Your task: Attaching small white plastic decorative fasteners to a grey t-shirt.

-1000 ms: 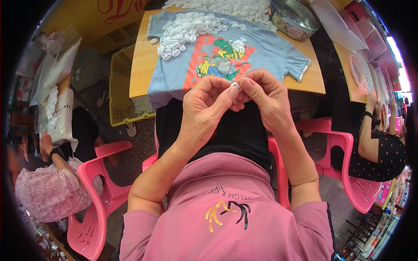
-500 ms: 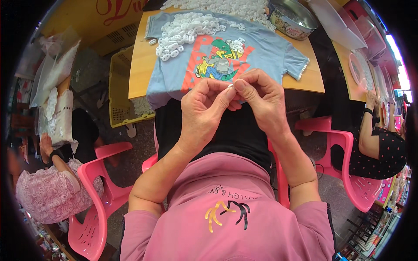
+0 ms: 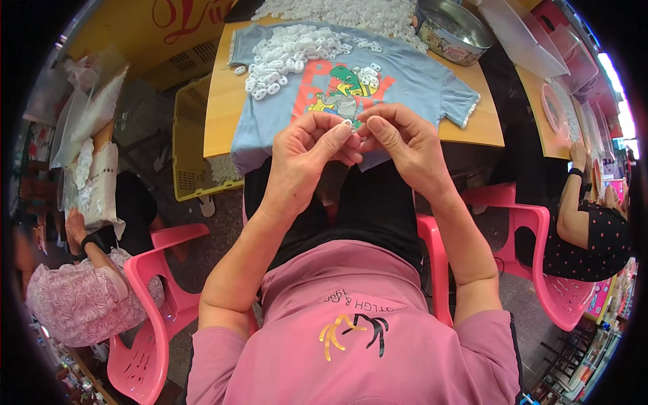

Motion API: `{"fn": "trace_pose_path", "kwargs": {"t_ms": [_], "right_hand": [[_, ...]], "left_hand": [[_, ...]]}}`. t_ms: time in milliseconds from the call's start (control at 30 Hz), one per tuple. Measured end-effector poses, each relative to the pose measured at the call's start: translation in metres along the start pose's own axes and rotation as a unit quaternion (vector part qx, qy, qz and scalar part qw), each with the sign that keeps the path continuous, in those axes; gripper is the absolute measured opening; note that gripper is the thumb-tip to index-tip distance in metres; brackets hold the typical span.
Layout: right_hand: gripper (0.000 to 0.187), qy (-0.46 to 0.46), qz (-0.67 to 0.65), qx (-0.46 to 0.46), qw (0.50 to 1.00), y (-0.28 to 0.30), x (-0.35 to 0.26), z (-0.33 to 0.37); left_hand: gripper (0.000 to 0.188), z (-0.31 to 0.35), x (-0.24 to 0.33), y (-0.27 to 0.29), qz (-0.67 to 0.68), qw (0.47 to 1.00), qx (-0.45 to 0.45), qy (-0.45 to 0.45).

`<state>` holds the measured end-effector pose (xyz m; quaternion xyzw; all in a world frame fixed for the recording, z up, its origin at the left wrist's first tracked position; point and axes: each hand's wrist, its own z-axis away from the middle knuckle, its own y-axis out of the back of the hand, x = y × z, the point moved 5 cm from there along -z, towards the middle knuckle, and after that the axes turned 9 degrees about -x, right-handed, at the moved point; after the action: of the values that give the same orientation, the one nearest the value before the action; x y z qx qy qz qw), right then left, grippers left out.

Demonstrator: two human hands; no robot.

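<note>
My left hand [image 3: 307,145] pinches a small white plastic piece [image 3: 347,123] between thumb and forefinger, above the table's near edge. Close beside it, the thumb and bent fingers of my right hand [image 3: 405,142] are drawn together; what they hold, if anything, is too small to make out. Under and beyond both hands lies a light blue T-shirt [image 3: 263,128] with a cartoon dinosaur print, spread over the wooden table [image 3: 217,125]. A pile of small white oval plastic pieces with holes [image 3: 297,48] rests on the shirt, and a few more sit on the print.
A larger heap of white pieces [image 3: 344,9] and a round metal tin [image 3: 455,34] stand at the back. Below the table's left side is a yellow crate [image 3: 189,182]. Pink chairs [image 3: 145,297] flank me, with people working at left and right.
My hands have come slightly apart. The white piece now shows at my left fingertips, and my right hand has shifted a little to the right. The whole view has moved slightly.
</note>
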<state>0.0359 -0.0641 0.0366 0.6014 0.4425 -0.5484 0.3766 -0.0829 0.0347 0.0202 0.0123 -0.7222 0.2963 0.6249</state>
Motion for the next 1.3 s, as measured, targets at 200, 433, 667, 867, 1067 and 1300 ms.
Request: {"fn": "trace_pose_path", "kwargs": {"t_ms": [200,433,667,867,1067,1300], "right_hand": [[0.015,0.18,0.299,-0.051,0.936,0.004,-0.029,-0.002],[0.009,0.28,0.411,-0.122,0.859,-0.007,-0.043,0.005],[0.008,0.31,0.381,-0.077,0.867,-0.015,-0.042,0.015],[0.006,0.305,0.355,-0.04,0.883,-0.016,-0.027,0.015],[0.009,0.255,0.349,-0.031,0.901,-0.013,-0.009,0.002],[0.016,0.102,0.271,-0.116,0.95,0.012,0.005,-0.051]], "left_hand": [[0.018,0.006,0.008,-0.005,-0.032,0.999,-0.024,0.015],[0.014,0.015,0.013,-0.013,-0.052,0.997,-0.05,0.028],[0.012,0.022,0.016,-0.021,-0.076,0.997,-0.032,0.009],[0.014,0.016,0.009,-0.022,-0.058,0.998,-0.027,-0.021],[0.013,0.006,-0.01,0.003,-0.075,0.997,-0.018,0.016],[0.015,0.007,-0.012,0.026,0.001,0.999,0.02,0.025]]}}
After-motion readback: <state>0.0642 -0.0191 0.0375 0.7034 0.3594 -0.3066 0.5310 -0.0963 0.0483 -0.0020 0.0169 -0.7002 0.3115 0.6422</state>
